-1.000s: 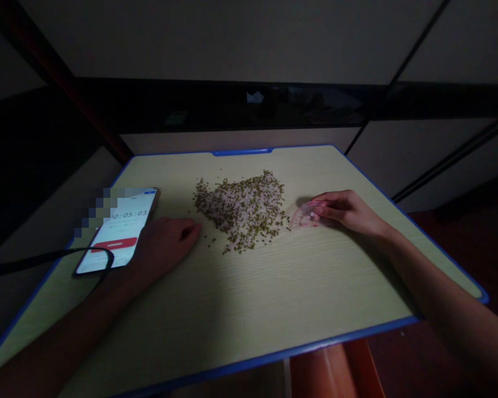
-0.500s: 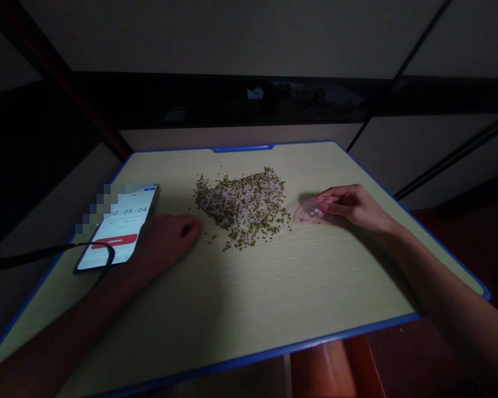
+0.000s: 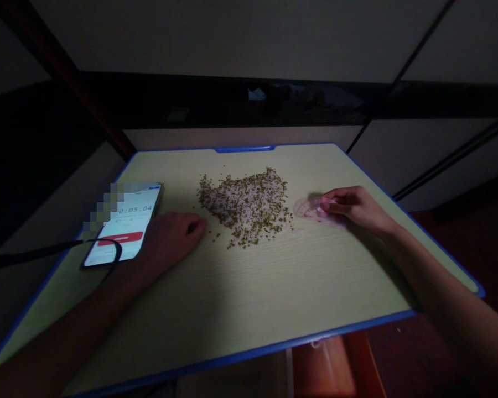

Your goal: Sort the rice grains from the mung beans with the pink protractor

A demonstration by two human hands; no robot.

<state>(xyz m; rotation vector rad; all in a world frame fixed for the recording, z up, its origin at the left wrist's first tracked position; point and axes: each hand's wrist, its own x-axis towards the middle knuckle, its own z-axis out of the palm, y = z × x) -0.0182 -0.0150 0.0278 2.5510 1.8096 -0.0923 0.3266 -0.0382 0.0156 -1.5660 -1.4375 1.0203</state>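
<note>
A mixed heap of green beans and pale grains (image 3: 249, 202) is spread over the middle of the light wood-grain table. To its right, my right hand (image 3: 352, 205) pinches a clear protractor (image 3: 309, 209) with pink markings between thumb and fingers. The protractor's curved edge faces the heap, just apart from it, and a few pale grains lie close by. My left hand (image 3: 176, 235) rests on the table left of the heap, its fingers curled in a loose fist. Nothing shows in it, though its underside is hidden.
A lit phone (image 3: 126, 226) showing a timer lies beside my left wrist, with a dark cord (image 3: 45, 251) near it. Blue edging (image 3: 249, 354) borders the table. Pale cabinet panels (image 3: 240, 44) stand behind; an orange box (image 3: 327, 367) sits below the front edge.
The view has shifted slightly. The protractor in my right hand has changed its tilt a little and lies flatter. My left hand and the heap look about the same.
</note>
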